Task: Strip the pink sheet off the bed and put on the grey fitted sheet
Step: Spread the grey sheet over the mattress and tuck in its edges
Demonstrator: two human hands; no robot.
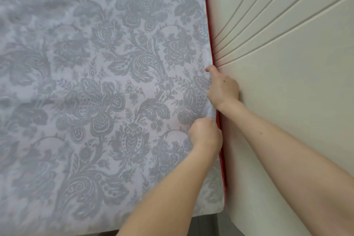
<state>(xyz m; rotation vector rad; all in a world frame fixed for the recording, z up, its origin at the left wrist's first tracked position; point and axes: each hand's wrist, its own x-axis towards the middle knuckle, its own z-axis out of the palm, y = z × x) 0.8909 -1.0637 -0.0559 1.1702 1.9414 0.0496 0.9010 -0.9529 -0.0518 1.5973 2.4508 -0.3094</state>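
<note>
**Fig.** Grey fitted sheet [95, 82] covers the bed, its hem running along the headboard [287, 101] edge. Left grip [206, 132] and right grip [223, 88] both clench that hem, in line along it, the left nearer the bed's near corner. A red-pink strip [224, 170] shows below.

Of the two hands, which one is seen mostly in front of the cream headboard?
The right hand, the upper one, nearer the headboard's fanned grooves. The left hand lies mostly over the grey sheet, gripping its bunched edge.
</note>
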